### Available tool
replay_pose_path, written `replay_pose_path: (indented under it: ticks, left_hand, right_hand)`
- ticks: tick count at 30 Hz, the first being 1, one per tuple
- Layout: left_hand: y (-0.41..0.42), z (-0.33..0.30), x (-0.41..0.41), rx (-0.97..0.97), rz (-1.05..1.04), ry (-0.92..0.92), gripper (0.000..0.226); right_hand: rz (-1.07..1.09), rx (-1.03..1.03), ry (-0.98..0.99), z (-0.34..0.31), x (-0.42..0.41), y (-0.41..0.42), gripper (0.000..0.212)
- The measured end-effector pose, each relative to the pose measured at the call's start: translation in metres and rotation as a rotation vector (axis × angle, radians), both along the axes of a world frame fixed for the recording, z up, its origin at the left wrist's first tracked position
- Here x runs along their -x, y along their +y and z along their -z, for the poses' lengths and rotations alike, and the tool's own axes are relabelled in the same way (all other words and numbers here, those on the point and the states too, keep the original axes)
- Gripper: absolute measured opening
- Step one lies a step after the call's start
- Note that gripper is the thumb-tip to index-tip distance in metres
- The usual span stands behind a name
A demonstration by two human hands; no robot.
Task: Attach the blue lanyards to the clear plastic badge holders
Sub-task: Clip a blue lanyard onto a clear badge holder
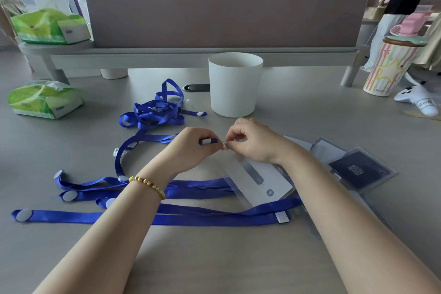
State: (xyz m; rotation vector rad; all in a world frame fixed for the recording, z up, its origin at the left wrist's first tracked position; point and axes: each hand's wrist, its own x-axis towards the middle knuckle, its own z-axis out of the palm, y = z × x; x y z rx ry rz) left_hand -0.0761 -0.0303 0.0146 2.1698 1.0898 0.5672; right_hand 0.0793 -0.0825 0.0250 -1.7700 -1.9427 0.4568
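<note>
1. Pinching the lanyard end [208,141], the left hand [194,144] meets the right hand [250,142], fingers curled on a small metal clip.
2. Badge holder [253,178] hangs toward 5 o'clock, nearer the right hand, long axis diagonal.

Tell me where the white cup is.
In the head view, the white cup stands upright on the table just past the hands, right of the tangled lanyards and in front of the desk divider.
</note>
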Motion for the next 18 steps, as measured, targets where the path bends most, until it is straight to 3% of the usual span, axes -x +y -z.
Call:
replay_pose_path:
  ticks: [4,8,11,13,15,18]
  left_hand:
    - [-0.001,0.001,0.001,0.017,0.013,-0.056,0.011]
    - [0.001,0.0,0.003,0.093,-0.075,-0.29,0.011]
    - [0.003,-0.001,0.006,0.152,-0.15,-0.43,0.01]
    - [0.005,0.0,0.009,0.193,-0.175,-0.468,0.013]
    - [0.008,0.002,0.01,0.225,-0.205,-0.499,0.014]
    - [0.012,0.005,0.01,0.233,-0.286,-0.562,0.016]
  right_hand:
    - [-0.027,-0.017,0.02,0.001,-0.001,0.001,0.009]
    - [0.084,-0.132,0.083,-0.002,-0.003,0.004,0.012]
    - [0.236,0.01,0.217,-0.006,-0.021,0.002,0.045]
    - [0.294,0.15,0.276,-0.001,-0.031,0.001,0.045]
    - [0.306,0.186,0.496,0.006,-0.036,0.002,0.027]
    - [0.318,0.186,1.011,0.014,-0.043,0.005,0.011]
